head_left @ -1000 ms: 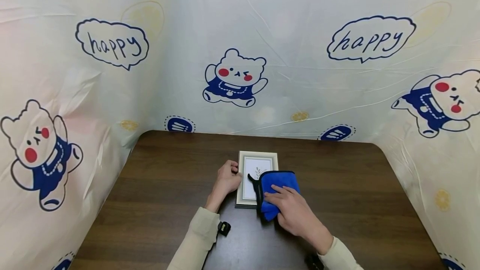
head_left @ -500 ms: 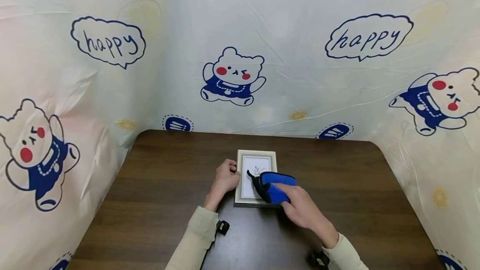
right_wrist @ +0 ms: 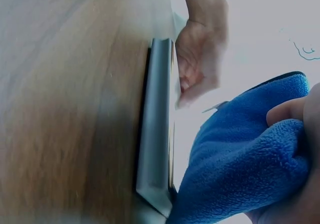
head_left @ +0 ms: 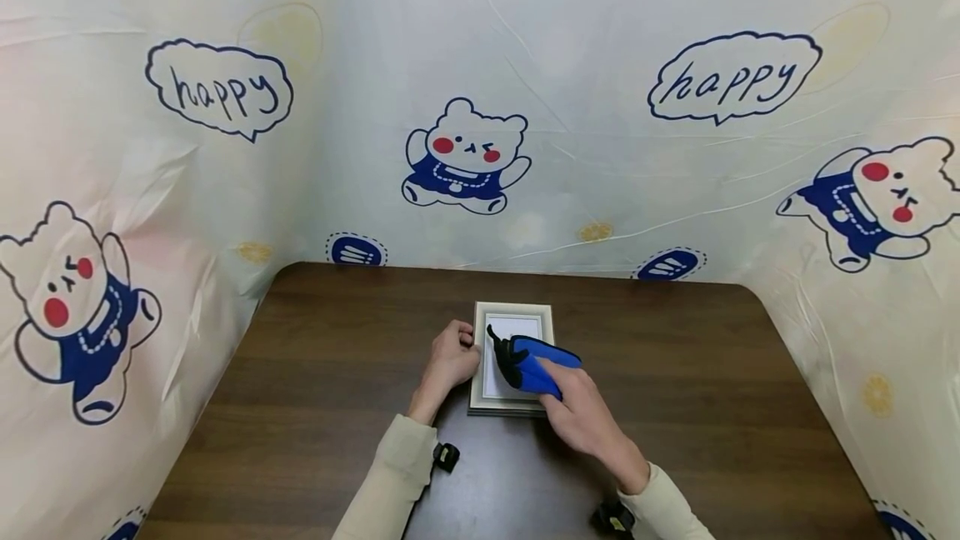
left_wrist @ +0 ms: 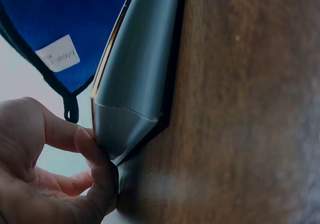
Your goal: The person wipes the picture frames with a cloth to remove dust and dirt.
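Note:
A pale picture frame (head_left: 525, 309) lies flat on the dark wooden table, a small leaf print partly showing behind its glass. My left hand (head_left: 448, 363) holds the frame by its left edge; in the left wrist view, its fingers (left_wrist: 97, 169) are bent at a corner of the grey side (left_wrist: 132, 69). Over the glass, my right hand (head_left: 588, 419) grips a folded blue microfibre cloth (head_left: 536, 375) with black trim. The cloth's white label (left_wrist: 59, 54) and hanging loop (left_wrist: 71, 109) show from the left. Seen from the right wrist, fingers dig into the bunched blue pile (right_wrist: 240, 159).
The brown tabletop (head_left: 337, 340) surrounds the frame. A white curtain (head_left: 585, 40) printed with cartoon bears hangs behind it and along both sides. Black wrist devices (head_left: 446, 457) sit at both cuffs.
The right hand has gone from spread flat on the cloth to gripping it folded over, and the cloth has shifted left and up the glass. The left hand stays at the frame's edge.

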The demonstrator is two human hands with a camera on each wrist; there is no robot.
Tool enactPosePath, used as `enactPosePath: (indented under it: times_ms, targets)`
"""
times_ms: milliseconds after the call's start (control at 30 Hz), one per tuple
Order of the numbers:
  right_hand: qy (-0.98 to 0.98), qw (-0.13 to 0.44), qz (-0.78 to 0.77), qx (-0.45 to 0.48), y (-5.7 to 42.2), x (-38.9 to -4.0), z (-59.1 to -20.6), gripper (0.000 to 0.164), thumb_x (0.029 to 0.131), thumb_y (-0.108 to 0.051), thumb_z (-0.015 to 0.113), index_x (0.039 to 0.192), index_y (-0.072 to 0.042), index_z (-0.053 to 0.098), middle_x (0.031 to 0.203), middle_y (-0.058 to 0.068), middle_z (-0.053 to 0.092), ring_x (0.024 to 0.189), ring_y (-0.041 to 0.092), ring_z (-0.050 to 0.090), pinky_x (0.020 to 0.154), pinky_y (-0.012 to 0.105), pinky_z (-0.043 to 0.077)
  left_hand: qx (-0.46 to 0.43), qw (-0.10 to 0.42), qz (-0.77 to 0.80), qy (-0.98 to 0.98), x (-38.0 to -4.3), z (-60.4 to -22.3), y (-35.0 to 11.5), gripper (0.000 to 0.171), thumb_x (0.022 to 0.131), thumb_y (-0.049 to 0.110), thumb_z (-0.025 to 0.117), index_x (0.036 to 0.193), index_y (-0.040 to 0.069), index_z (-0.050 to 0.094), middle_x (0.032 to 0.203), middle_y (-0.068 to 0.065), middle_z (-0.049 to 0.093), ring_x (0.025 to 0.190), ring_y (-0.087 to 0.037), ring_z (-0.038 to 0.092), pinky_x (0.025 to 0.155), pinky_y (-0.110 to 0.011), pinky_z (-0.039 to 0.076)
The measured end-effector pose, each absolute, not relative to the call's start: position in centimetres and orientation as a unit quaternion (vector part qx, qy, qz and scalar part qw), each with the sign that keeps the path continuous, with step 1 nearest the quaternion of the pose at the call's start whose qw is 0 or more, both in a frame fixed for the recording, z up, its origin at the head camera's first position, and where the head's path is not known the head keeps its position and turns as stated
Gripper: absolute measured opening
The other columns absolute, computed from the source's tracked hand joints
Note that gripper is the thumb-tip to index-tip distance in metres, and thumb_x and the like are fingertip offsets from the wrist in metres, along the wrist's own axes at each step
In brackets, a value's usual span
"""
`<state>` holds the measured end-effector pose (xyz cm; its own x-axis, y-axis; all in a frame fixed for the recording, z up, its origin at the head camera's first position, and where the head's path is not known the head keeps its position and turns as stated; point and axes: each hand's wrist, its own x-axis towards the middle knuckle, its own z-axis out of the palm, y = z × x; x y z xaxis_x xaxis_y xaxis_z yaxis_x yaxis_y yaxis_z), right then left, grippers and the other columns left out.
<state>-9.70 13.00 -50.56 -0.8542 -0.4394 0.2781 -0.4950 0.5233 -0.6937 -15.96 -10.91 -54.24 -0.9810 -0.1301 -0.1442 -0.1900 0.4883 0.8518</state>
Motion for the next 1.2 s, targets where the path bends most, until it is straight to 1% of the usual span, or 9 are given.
enactPosePath:
  times_ms: [67,133,233,333,433,533,600,933,1200]
  targets:
    - [-0.870,0.030,0.411,0.271,12.5,-9.6,-50.7,0.048,0.091,0.002,0.062,0.135,-0.015,0.071,0.119,-0.002,0.075,0.096,0.013,0.066,0.084,0.033,0.056,-0.093,0.029,0.497,0.862,-15.9,-54.2,-10.9,0.029,0.090,0.005,0.069,0.118,0.001,0.065,0.103,-0.009,0.066,0.091,-0.020,0.067,0.087,-0.037,0.053]
    - [-0.870,0.026,0.408,0.277,12.0,-9.5,-50.9,0.050,0.092,0.002,0.062,0.141,-0.010,0.069,0.133,0.004,0.074,0.112,0.016,0.070,0.095,0.041,0.059,-0.093,0.028,0.498,0.862,-15.9,-54.2,-10.9,0.028,0.090,0.005,0.069,0.117,0.001,0.065,0.102,-0.009,0.067,0.090,-0.019,0.067,0.086,-0.037,0.053]
    - [-0.868,0.008,0.402,0.293,11.3,-9.3,-51.2,0.058,0.092,0.003,0.062,0.150,-0.005,0.060,0.151,0.014,0.063,0.137,0.023,0.061,0.107,0.051,0.055,-0.095,0.029,0.498,0.861,-15.9,-54.2,-10.9,0.027,0.090,0.004,0.069,0.117,0.002,0.066,0.102,-0.009,0.067,0.090,-0.019,0.067,0.086,-0.036,0.053]
    - [-0.867,-0.011,0.384,0.317,10.6,-9.1,-51.5,0.065,0.091,0.004,0.061,0.155,-0.009,0.056,0.156,0.014,0.057,0.145,0.023,0.054,0.109,0.049,0.053,-0.095,0.032,0.497,0.862,-15.9,-54.3,-10.8,0.026,0.091,0.003,0.069,0.117,0.002,0.066,0.102,-0.010,0.068,0.090,-0.020,0.067,0.086,-0.039,0.055]
    - [-0.868,-0.035,0.356,0.345,10.0,-8.9,-51.8,0.068,0.090,0.005,0.062,0.155,-0.015,0.057,0.158,0.008,0.057,0.148,0.022,0.052,0.109,0.048,0.053,-0.096,0.040,0.497,0.862,-15.9,-54.2,-10.8,0.027,0.092,0.003,0.068,0.119,0.002,0.065,0.104,-0.010,0.067,0.091,-0.021,0.067,0.087,-0.041,0.055]
    - [-0.874,-0.059,0.308,0.372,9.7,-8.6,-52.0,0.067,0.090,0.004,0.062,0.155,-0.013,0.057,0.158,0.004,0.057,0.150,0.023,0.050,0.114,0.053,0.049,-0.096,0.042,0.497,0.861,-15.8,-54.2,-10.8,0.028,0.093,0.003,0.068,0.120,0.002,0.065,0.106,-0.010,0.066,0.093,-0.022,0.068,0.087,-0.043,0.056]
    - [-0.879,-0.067,0.274,0.385,9.6,-8.5,-52.0,0.067,0.090,0.004,0.062,0.154,-0.013,0.057,0.158,0.004,0.058,0.151,0.024,0.050,0.117,0.053,0.047,-0.095,0.039,0.499,0.860,-15.8,-54.2,-10.8,0.028,0.092,0.002,0.067,0.120,0.002,0.065,0.106,-0.010,0.067,0.092,-0.022,0.068,0.087,-0.042,0.056]
    - [-0.889,-0.076,0.189,0.409,9.3,-8.5,-51.3,0.061,0.090,0.002,0.065,0.149,-0.012,0.063,0.156,0.003,0.059,0.150,0.025,0.050,0.119,0.049,0.045,-0.099,0.041,0.496,0.861,-15.7,-53.9,-10.7,0.027,0.094,0.002,0.066,0.121,0.003,0.063,0.106,-0.009,0.065,0.093,-0.023,0.067,0.086,-0.042,0.055]
    - [-0.887,-0.060,0.178,0.422,9.4,-8.7,-51.0,0.058,0.088,0.005,0.061,0.144,-0.009,0.067,0.151,0.006,0.064,0.146,0.027,0.055,0.118,0.048,0.047,-0.095,0.045,0.496,0.862,-15.7,-54.1,-10.8,0.027,0.094,0.002,0.065,0.121,0.005,0.063,0.107,-0.009,0.065,0.094,-0.022,0.067,0.086,-0.042,0.055]
